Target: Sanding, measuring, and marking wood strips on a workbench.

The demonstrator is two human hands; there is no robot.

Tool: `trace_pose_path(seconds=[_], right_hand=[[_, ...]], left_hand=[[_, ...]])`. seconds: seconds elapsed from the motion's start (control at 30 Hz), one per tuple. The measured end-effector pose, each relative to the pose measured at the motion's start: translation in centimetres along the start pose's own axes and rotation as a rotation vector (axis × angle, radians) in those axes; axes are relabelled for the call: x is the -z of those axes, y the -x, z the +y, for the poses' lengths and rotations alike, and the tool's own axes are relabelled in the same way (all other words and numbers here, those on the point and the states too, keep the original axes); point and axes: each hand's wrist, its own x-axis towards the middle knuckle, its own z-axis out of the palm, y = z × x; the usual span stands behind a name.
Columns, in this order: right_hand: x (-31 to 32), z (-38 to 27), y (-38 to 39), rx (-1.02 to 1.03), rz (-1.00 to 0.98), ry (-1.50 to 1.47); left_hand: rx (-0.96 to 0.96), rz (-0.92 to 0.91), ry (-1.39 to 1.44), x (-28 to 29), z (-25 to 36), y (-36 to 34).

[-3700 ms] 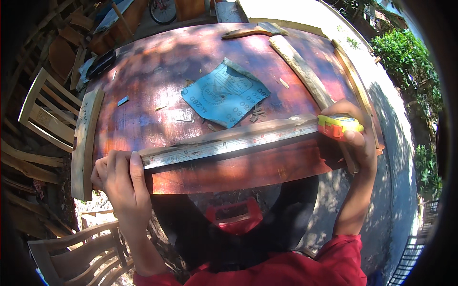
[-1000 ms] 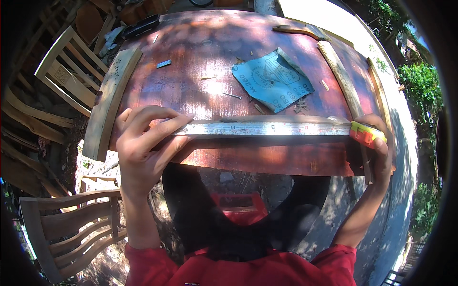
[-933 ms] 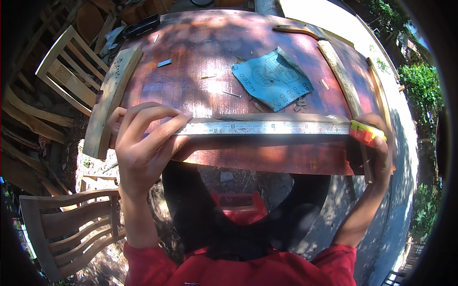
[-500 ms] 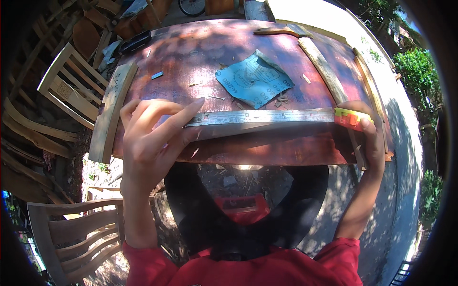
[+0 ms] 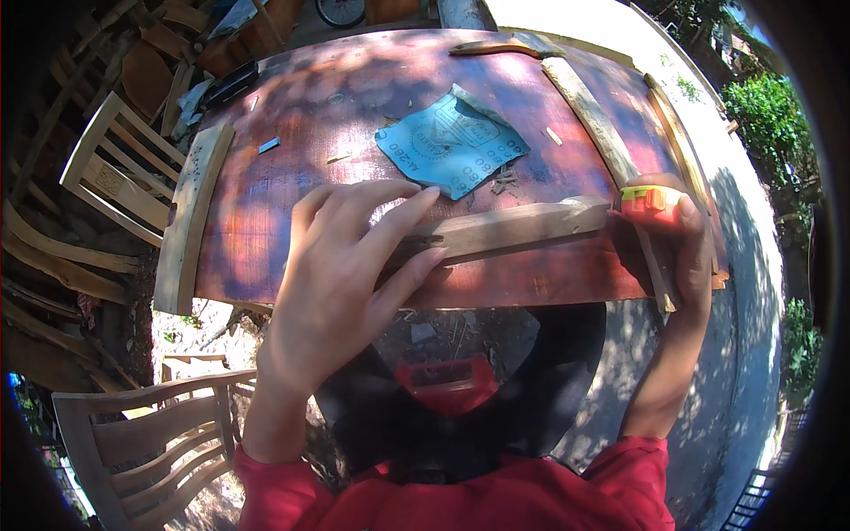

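Note:
My left hand (image 5: 332, 265) is around the left part of a short wooden piece (image 5: 522, 227), with the fingers along its far side and the thumb along its near side. A small dark slot shows in the wood beside the thumb. The piece's left part is mostly hidden under the hand. My right hand (image 5: 691, 239) grips a red and yellow tape measure (image 5: 651, 205) just off the right end of the wood. No drawn-out blade shows between the hands. A blue-green sheet of sandpaper (image 5: 452, 142) lies curled on the table beyond the wood.
The reddish-brown wooden table (image 5: 310, 106) carries a plank (image 5: 195, 212) at its left edge and long wooden strips (image 5: 591, 119) at the right. A curved wooden part (image 5: 505, 44) lies at the far side. Chair frames (image 5: 150, 442) stand at the left.
The tape blade that stretched between my hands has gone back into the case. My left hand has moved right onto the wooden piece, which now sits more tilted. My right hand keeps the tape measure.

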Motion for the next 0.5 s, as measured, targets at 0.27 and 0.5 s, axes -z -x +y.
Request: trace_pose_path(seconds=[0.27,0.5], right_hand=[[-0.4,-0.4,-0.1,0.086,-0.065,0.060],[-0.1,0.7,-0.4,0.046,-0.019,-0.202]], left_hand=[[0.024,-0.078,-0.129,0.2,0.1,0.3],[0.043,-0.177,-0.060,-0.3,0.6,-1.9]])
